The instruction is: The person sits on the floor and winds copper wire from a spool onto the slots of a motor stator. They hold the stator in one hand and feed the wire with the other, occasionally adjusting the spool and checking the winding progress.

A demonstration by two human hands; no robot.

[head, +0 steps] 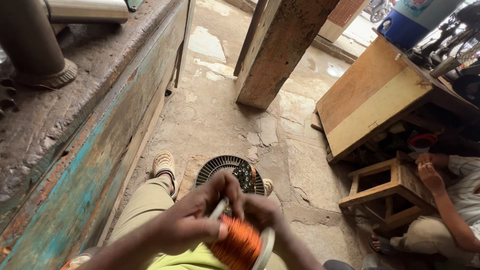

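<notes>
A spool of copper wire (239,246) with white flanges sits in my lap at the bottom centre. My left hand (192,217) grips the spool from the left, thumb pressed on the orange winding. My right hand (261,210) holds the far side of the spool, fingers curled over its flange. Just beyond my hands, a round slotted metal stator (222,169) lies on the stone floor between my sandalled feet.
A worn wooden bench with peeling teal paint (75,150) runs along the left, with metal pipes (85,11) on it. A thick wooden post (280,47) stands ahead. At right, another person's hand (429,172) rests by a small wooden stool (382,187), near a tilted board (372,100).
</notes>
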